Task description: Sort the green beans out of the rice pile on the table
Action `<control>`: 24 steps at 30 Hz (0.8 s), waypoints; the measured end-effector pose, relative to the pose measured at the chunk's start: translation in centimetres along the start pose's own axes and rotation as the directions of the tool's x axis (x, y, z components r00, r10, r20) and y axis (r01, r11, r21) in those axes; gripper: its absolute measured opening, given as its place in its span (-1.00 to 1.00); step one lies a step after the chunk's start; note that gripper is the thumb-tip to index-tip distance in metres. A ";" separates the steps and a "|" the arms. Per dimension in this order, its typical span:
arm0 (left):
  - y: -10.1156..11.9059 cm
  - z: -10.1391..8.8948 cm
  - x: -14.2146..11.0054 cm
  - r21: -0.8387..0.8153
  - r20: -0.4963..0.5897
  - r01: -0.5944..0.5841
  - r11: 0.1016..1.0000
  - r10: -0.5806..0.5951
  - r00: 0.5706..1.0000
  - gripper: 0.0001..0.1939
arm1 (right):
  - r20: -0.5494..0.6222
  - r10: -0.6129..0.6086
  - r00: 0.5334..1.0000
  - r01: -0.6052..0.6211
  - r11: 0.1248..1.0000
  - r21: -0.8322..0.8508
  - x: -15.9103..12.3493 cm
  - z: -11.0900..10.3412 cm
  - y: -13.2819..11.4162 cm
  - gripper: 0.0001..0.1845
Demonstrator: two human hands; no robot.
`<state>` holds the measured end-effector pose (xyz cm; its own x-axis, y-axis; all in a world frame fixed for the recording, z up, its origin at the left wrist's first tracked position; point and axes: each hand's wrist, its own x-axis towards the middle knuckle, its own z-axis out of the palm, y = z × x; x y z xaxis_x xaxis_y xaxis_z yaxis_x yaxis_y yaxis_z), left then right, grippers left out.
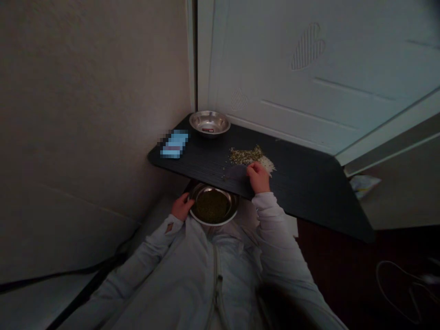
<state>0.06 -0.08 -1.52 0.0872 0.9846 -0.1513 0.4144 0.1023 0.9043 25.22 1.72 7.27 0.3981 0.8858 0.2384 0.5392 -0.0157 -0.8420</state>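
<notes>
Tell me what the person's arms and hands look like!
The left hand and right hand are bare, without gloves. Long, wrinkled, pale grey sleeves cover both arms. The left cuff has a small spot, maybe a gap.

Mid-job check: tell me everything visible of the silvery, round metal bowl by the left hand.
The silvery, round metal bowl looks smooth and shiny, with a bright rim and sloping inner wall. It sits upright, mouth up, just below the front edge of the black, flat tabletop, apparently on the person's lap. Small, dull-green grains cover its bottom. The bare left hand touches its left rim. Its underside is hidden.
</notes>
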 end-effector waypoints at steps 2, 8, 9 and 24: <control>0.1 0.0 0.0 0.000 -0.001 -0.007 1.000 0.007 1.000 -0.62 | 0.037 0.006 0.999 -0.006 1.000 -0.007 0.1 0.1 0.2 -0.90; -0.3 0.1 0.1 -0.038 -0.006 -0.018 0.999 0.018 1.000 -0.62 | 0.135 0.006 0.991 -0.004 1.000 -0.018 0.0 0.2 0.5 -0.91; -0.3 0.1 0.1 -0.037 -0.009 -0.020 0.999 0.020 1.000 -0.63 | 0.150 0.002 0.989 0.000 1.000 -0.012 0.0 0.2 0.4 -0.91; 0.8 0.0 -0.2 -0.060 -0.009 0.023 0.998 -0.023 1.000 -0.66 | 0.414 -0.078 0.907 0.035 0.993 0.111 -1.8 -0.4 -0.5 -0.95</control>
<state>0.36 -0.20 -0.80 0.0694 0.9832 -0.1689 0.3612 0.1330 0.9229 24.55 -0.06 7.46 0.0113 0.9966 0.0814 0.4675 0.0667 -0.8815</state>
